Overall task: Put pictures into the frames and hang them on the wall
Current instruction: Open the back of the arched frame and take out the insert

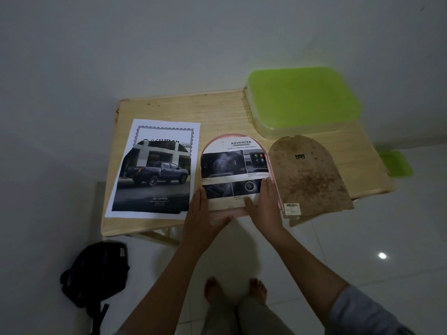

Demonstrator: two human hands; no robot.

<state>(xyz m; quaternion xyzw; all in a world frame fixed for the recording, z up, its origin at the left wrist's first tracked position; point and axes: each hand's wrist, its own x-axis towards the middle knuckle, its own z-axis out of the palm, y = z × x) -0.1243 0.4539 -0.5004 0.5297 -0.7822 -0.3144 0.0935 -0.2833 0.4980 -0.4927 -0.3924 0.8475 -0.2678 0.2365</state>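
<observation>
Pink, arch-topped frame (219,141) lies flat near the front edge of the wooden surface (217,112). An arch-cut brochure picture (229,170) sits inside it. The left hand (200,211) rests with straight fingers along the frame's lower left edge. The right hand (263,204) presses flat on the picture's lower right corner, gripping nothing. A stained brown backing board (309,180) lies just right of the frame. A truck picture (154,175) lies to the left on a white sheet (167,124).
</observation>
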